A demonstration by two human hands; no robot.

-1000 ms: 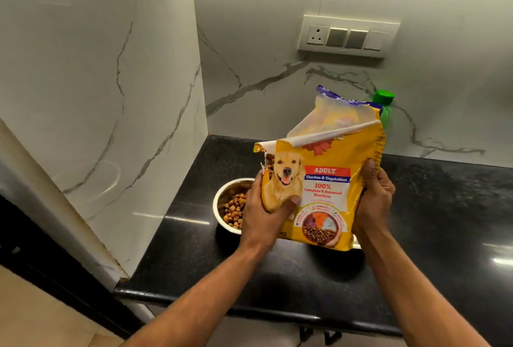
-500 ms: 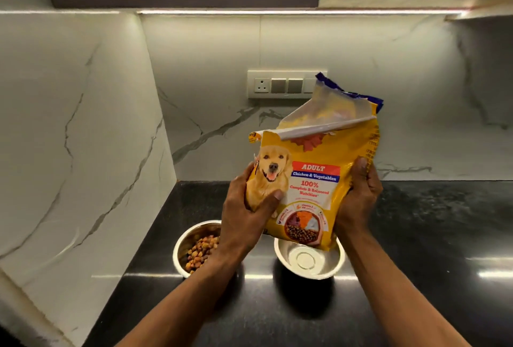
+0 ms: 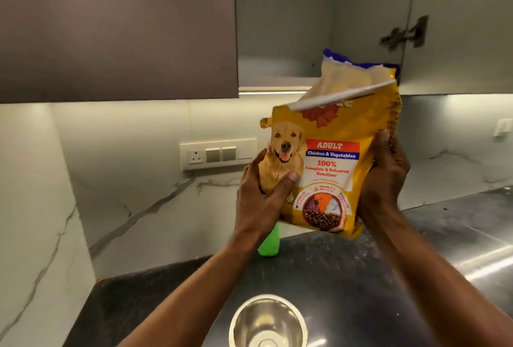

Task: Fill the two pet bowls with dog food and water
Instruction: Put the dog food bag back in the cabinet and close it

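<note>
Head view is showing a glossy yellow dog food bag, crinkled and torn open at its top, being held upright in the air at about 1 o'clock. Left hand is gripping its lower left edge; right hand is clasping its right side. A round steel bowl is sitting at 6 o'clock on the speckled black counter, a green bottle standing behind the wrist.

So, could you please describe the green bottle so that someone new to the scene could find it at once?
Start at the black countertop where it meets the marble back wall. The green bottle stands there, just below the yellow dog food bag and half hidden behind the left hand. It is the only bright green thing in view.
</note>
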